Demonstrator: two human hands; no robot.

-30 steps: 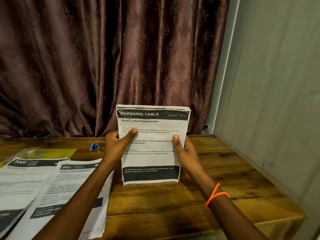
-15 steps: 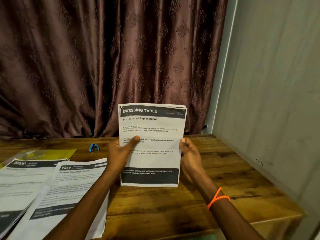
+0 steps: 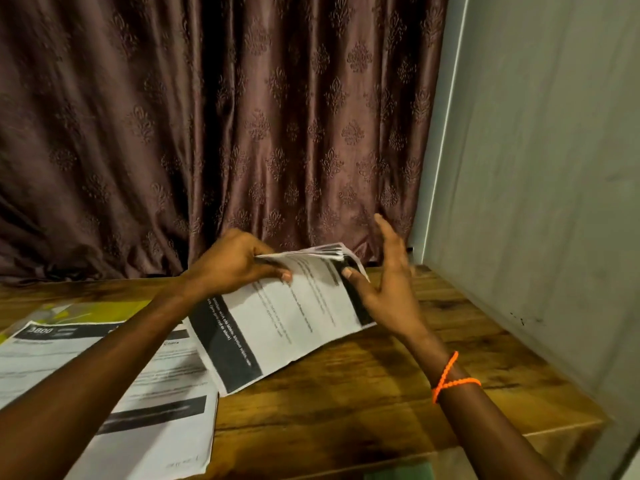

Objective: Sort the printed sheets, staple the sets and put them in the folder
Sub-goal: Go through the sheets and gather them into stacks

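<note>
While the left hand [image 3: 239, 265] pinches the far edge of the white printed sheet set with black bands [image 3: 287, 317], the right hand [image 3: 384, 289] stays spread, thumb resting on the header end, probably squaring it for stapling. Half a second ago both hands held it upright; now it is tipped nearly flat, low over the brown wooden table [image 3: 346, 393], beside the other white printed sheets [image 3: 145, 393] lying at left.

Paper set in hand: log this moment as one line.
stage: sorting | left hand: grips paper set at top edge, turned sideways | right hand: fingers straight, thumb on set | other sheets: flat on table | stapled: cannot tell
</note>
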